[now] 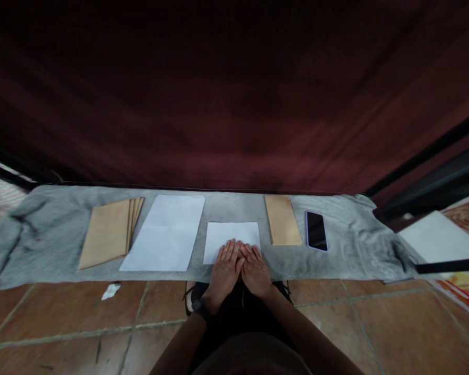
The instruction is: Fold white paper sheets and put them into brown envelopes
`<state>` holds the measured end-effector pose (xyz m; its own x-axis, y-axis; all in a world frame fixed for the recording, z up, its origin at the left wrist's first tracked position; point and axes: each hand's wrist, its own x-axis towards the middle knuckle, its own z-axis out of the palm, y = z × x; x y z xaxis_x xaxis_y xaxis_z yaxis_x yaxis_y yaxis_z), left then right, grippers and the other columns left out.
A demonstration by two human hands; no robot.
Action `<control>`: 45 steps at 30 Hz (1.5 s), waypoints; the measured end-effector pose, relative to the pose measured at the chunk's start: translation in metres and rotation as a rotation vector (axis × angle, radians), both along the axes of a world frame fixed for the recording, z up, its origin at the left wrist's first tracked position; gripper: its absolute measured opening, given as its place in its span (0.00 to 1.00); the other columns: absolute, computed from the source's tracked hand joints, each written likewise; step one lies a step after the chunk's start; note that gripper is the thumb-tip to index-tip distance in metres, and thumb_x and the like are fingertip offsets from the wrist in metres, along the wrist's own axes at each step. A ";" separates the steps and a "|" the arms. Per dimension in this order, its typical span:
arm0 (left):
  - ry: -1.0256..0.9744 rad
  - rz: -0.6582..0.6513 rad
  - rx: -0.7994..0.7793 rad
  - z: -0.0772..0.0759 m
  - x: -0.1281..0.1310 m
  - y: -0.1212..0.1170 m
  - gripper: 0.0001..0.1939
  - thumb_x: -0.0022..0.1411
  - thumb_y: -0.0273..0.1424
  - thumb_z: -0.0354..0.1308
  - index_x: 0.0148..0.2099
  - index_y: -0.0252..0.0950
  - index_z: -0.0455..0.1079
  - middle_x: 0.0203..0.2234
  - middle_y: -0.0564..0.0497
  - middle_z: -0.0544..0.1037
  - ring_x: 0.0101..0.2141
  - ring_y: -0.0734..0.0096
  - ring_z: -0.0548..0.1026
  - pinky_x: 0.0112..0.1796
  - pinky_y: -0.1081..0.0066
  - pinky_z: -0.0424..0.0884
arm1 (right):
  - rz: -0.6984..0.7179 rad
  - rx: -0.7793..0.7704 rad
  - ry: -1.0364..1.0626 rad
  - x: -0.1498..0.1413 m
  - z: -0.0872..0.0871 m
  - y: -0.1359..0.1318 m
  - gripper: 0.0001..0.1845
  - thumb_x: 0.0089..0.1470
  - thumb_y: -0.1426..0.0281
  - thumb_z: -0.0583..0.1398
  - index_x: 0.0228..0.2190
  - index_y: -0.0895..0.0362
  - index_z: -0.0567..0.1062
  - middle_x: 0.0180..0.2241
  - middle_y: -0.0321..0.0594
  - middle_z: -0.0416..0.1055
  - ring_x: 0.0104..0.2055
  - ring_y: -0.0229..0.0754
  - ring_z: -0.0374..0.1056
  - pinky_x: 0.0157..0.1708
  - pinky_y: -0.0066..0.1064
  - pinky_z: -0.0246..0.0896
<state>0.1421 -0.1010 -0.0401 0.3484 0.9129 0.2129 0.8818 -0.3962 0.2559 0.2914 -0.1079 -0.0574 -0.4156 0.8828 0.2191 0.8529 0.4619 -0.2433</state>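
Observation:
A small white sheet of paper point(231, 233), perhaps folded, lies on the grey cloth in front of me. My left hand point(226, 265) rests flat on its near part, fingers stretched out. Beside it, my right hand point(255, 268) also lies flat on the near right part, the two hands touching at the thumbs. The sheet's near edge is partly hidden under the hands. To the left is a larger white sheet point(164, 232). A single brown envelope point(283, 220) lies to the right of the hands.
Several brown envelopes point(106, 229) are fanned at the left of the grey cloth point(234, 205). A phone point(316, 230) with a dark screen lies right. A dark red curtain point(234, 130) hangs behind. A paper scrap point(110, 291) is on the tiled floor point(70, 307).

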 end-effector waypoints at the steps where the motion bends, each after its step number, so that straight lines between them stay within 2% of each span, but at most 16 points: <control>1: 0.016 0.002 -0.015 -0.004 0.001 0.000 0.29 0.74 0.36 0.42 0.71 0.31 0.50 0.68 0.40 0.60 0.69 0.60 0.55 0.65 0.52 0.57 | 0.004 0.005 -0.006 0.000 -0.001 0.000 0.28 0.68 0.72 0.50 0.67 0.57 0.58 0.68 0.43 0.56 0.71 0.44 0.50 0.69 0.46 0.45; 4: 0.045 0.034 -0.021 -0.010 -0.003 -0.002 0.30 0.74 0.39 0.42 0.72 0.29 0.50 0.69 0.39 0.58 0.69 0.59 0.52 0.66 0.53 0.54 | 0.000 0.015 -0.015 0.001 -0.002 0.000 0.28 0.68 0.71 0.49 0.67 0.58 0.56 0.69 0.43 0.55 0.70 0.45 0.50 0.69 0.46 0.46; 7: 0.049 0.103 -0.002 -0.011 -0.014 -0.004 0.31 0.73 0.40 0.42 0.71 0.27 0.51 0.69 0.37 0.57 0.69 0.57 0.52 0.66 0.53 0.55 | -0.049 0.029 -0.002 0.001 -0.001 -0.001 0.29 0.69 0.68 0.50 0.68 0.58 0.56 0.68 0.46 0.56 0.70 0.46 0.52 0.68 0.46 0.48; 16: 0.000 0.292 0.058 -0.015 -0.037 -0.011 0.30 0.72 0.34 0.42 0.72 0.29 0.49 0.68 0.35 0.60 0.68 0.52 0.56 0.64 0.48 0.59 | -0.197 0.104 0.045 0.022 -0.007 -0.007 0.31 0.70 0.62 0.49 0.68 0.62 0.54 0.66 0.53 0.59 0.67 0.52 0.57 0.66 0.49 0.52; 20: 0.009 0.346 0.083 -0.011 -0.037 -0.010 0.29 0.71 0.32 0.43 0.71 0.27 0.52 0.66 0.32 0.62 0.68 0.50 0.56 0.65 0.44 0.53 | -0.231 0.123 0.072 0.027 -0.005 -0.006 0.29 0.70 0.64 0.48 0.67 0.61 0.57 0.66 0.52 0.60 0.67 0.52 0.58 0.66 0.50 0.52; 22: 0.025 0.328 0.089 -0.008 -0.032 -0.004 0.28 0.71 0.30 0.42 0.70 0.25 0.54 0.65 0.32 0.63 0.68 0.50 0.55 0.66 0.44 0.52 | -0.246 0.124 0.083 0.024 -0.002 -0.003 0.27 0.69 0.65 0.48 0.66 0.60 0.61 0.64 0.51 0.63 0.66 0.52 0.60 0.66 0.51 0.51; 25: 0.018 0.212 0.065 -0.003 -0.018 0.014 0.28 0.71 0.30 0.41 0.70 0.27 0.54 0.67 0.36 0.61 0.69 0.55 0.53 0.66 0.50 0.55 | -0.270 0.113 0.071 0.019 0.003 0.001 0.25 0.68 0.67 0.49 0.62 0.62 0.66 0.62 0.53 0.66 0.65 0.54 0.61 0.66 0.52 0.51; 28: 0.002 0.122 0.020 -0.003 -0.004 0.036 0.28 0.72 0.32 0.41 0.70 0.31 0.54 0.68 0.41 0.60 0.69 0.58 0.53 0.66 0.52 0.55 | -0.271 0.116 0.075 0.019 0.003 0.001 0.26 0.67 0.70 0.50 0.63 0.62 0.66 0.62 0.52 0.66 0.65 0.55 0.61 0.66 0.52 0.51; 31: 0.012 0.121 -0.030 -0.008 0.001 0.051 0.28 0.72 0.34 0.41 0.70 0.29 0.55 0.68 0.39 0.60 0.69 0.56 0.54 0.66 0.51 0.54 | -0.259 0.130 0.100 0.025 0.001 0.000 0.26 0.66 0.71 0.50 0.64 0.58 0.65 0.62 0.49 0.66 0.65 0.54 0.62 0.65 0.53 0.53; 34: 0.018 0.114 -0.028 -0.014 -0.001 0.055 0.29 0.72 0.34 0.41 0.70 0.29 0.54 0.68 0.39 0.59 0.69 0.55 0.53 0.66 0.51 0.53 | -0.266 0.095 0.100 0.026 0.005 0.005 0.24 0.66 0.70 0.51 0.61 0.59 0.69 0.60 0.49 0.70 0.63 0.54 0.63 0.65 0.53 0.53; 37: 0.025 0.119 0.002 -0.016 -0.004 0.055 0.29 0.72 0.34 0.41 0.71 0.31 0.53 0.68 0.40 0.59 0.69 0.55 0.54 0.65 0.50 0.54 | -0.253 0.010 0.103 0.015 0.014 0.023 0.23 0.67 0.70 0.49 0.59 0.61 0.71 0.59 0.50 0.71 0.64 0.51 0.63 0.65 0.49 0.53; 40: 0.060 0.096 -0.006 -0.015 -0.007 0.056 0.28 0.71 0.31 0.42 0.71 0.33 0.54 0.69 0.41 0.59 0.68 0.55 0.55 0.64 0.50 0.56 | -0.152 -0.036 0.136 -0.008 0.019 0.048 0.25 0.69 0.69 0.48 0.62 0.63 0.67 0.64 0.48 0.63 0.67 0.47 0.58 0.66 0.42 0.53; 42: 0.090 0.060 -0.016 -0.013 -0.011 0.058 0.29 0.69 0.28 0.44 0.70 0.33 0.56 0.69 0.41 0.58 0.68 0.54 0.56 0.63 0.51 0.58 | -0.117 -0.044 0.140 -0.022 0.017 0.061 0.26 0.70 0.67 0.48 0.64 0.62 0.64 0.66 0.47 0.60 0.68 0.46 0.55 0.67 0.42 0.52; 45: 0.119 0.036 -0.009 -0.012 -0.015 0.061 0.31 0.66 0.26 0.45 0.70 0.33 0.56 0.69 0.41 0.58 0.68 0.54 0.56 0.63 0.52 0.57 | -0.107 -0.021 0.113 -0.033 0.008 0.071 0.26 0.70 0.66 0.48 0.65 0.60 0.63 0.66 0.47 0.61 0.69 0.46 0.54 0.67 0.46 0.51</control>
